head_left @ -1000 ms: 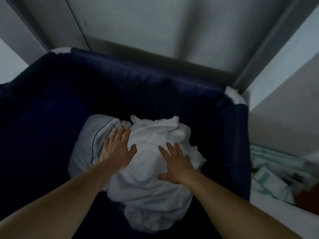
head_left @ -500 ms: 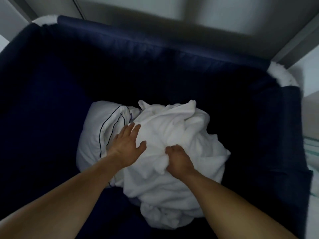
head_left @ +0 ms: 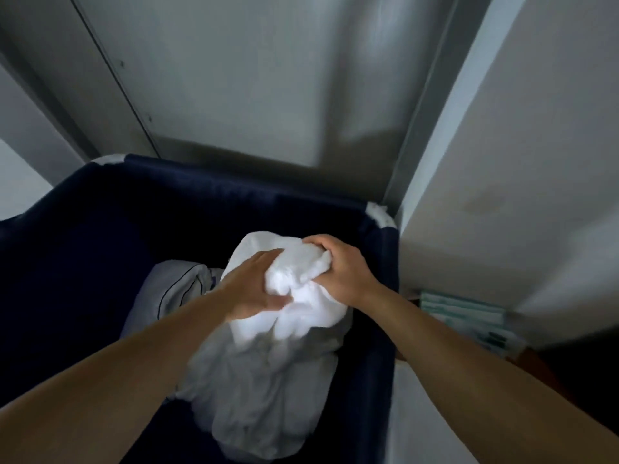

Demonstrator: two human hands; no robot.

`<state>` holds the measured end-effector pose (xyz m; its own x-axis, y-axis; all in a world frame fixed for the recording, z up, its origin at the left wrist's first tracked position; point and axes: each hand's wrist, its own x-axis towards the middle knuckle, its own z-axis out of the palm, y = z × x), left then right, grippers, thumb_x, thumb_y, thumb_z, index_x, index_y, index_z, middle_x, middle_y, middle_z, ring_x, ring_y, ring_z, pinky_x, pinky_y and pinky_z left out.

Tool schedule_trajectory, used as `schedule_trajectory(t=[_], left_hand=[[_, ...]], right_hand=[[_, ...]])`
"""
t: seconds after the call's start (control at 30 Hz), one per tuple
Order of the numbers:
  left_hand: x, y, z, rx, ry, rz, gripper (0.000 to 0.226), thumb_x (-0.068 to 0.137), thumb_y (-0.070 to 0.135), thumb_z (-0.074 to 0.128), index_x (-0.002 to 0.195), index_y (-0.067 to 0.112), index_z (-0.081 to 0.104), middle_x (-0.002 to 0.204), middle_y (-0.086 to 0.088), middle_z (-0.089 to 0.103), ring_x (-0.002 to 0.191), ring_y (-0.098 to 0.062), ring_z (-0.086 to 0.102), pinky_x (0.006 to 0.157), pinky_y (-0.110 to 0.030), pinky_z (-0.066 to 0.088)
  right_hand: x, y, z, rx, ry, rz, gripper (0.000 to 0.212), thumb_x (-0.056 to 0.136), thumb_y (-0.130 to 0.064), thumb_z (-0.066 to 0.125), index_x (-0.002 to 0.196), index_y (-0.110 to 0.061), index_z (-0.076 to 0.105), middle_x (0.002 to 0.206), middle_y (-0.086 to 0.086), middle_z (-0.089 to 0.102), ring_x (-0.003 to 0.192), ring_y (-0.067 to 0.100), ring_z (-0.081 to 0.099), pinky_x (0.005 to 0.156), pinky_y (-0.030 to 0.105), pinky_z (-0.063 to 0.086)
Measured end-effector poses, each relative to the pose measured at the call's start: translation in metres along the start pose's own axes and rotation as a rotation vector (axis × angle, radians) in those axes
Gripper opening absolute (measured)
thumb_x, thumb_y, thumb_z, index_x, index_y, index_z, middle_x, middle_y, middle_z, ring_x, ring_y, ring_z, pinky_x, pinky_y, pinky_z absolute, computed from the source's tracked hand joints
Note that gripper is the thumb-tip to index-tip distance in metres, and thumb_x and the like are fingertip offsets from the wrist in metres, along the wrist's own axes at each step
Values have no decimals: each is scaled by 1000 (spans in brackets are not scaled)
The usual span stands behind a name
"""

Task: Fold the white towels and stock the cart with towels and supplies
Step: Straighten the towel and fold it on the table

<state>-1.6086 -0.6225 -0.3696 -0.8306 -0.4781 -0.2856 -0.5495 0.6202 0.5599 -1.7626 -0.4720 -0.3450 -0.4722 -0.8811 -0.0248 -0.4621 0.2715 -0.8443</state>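
A crumpled white towel is bunched up and raised above the dark blue fabric bin of the cart. My right hand grips the bunch from the right with curled fingers. My left hand holds it from the left, thumb pressed into the cloth. The rest of the towel hangs down into the bin. A white pillowcase with dark piping lies in the bin to the left, partly hidden by my left forearm.
A grey wall panel stands right behind the bin. A white wall rises on the right. Below it lie stacked pale green packets beside the bin's right side.
Both hands went from resting flat on the towel to gripping it. The bunch has been lifted up and to the right, out of the pile.
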Motion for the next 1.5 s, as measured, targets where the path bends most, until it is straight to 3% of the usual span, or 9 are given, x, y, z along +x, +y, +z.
schedule_trajectory(t=[0.1,0.2,0.3,0.47,0.63,0.8,1.1,1.3,1.5], left_hand=[[-21,34,-17,51,174,12,34,85,31,70,117,29,58,104,7,60,103,-25,62,80,-31,43],[-48,82,-36,-30,312,63,17,90,19,67,103,26,58,96,3,60,90,-20,59,71,-27,40],[-68,127,-49,-171,368,72,32,89,25,71,117,23,57,106,4,56,83,-13,56,57,-19,46],[-87,179,-58,-409,89,373,104,60,35,89,148,30,34,143,15,47,133,-3,45,103,-27,46],[-85,240,-71,-529,209,469,64,74,17,87,130,29,59,122,12,68,114,-4,63,98,-37,52],[-85,302,-79,-706,244,525,38,74,22,86,106,31,68,90,13,73,79,7,68,57,-8,49],[-118,400,-77,-901,38,786,67,63,34,87,123,24,61,113,1,72,102,-19,71,82,-42,59],[-138,444,-12,-770,14,804,51,63,41,87,107,30,66,105,9,74,98,-11,71,83,-36,56],[-121,426,43,-631,7,480,70,62,68,82,118,30,64,108,7,74,101,-16,70,88,-45,57]], right_hand=[[-23,-14,-31,7,50,-47,42,85,-14,72,125,-22,62,119,-12,64,110,4,58,96,17,44],[-51,-32,-56,66,127,-45,30,89,-14,69,116,-25,63,99,-24,63,94,-7,60,86,11,45],[-71,-57,-80,169,254,-46,19,94,-11,61,105,-27,59,81,-23,61,78,-9,60,70,9,44],[-100,-112,-121,96,387,-165,24,88,-14,65,100,-32,55,85,-23,57,77,-2,57,62,6,42],[-138,-163,-163,143,555,-183,28,83,-13,72,103,-30,61,90,-20,63,90,7,62,82,22,54],[-190,-176,-217,157,562,-253,74,65,-39,83,132,-36,51,129,-12,59,121,6,55,96,28,52],[-316,-99,-303,-37,494,219,136,45,-52,93,155,-44,14,152,-13,35,136,16,43,113,43,38],[-364,-48,-329,-204,428,421,82,52,-47,94,125,-29,64,114,-13,69,108,12,65,98,39,52],[-384,-15,-352,-172,555,369,36,63,-35,92,93,-29,73,90,-9,73,93,15,68,82,31,54]])
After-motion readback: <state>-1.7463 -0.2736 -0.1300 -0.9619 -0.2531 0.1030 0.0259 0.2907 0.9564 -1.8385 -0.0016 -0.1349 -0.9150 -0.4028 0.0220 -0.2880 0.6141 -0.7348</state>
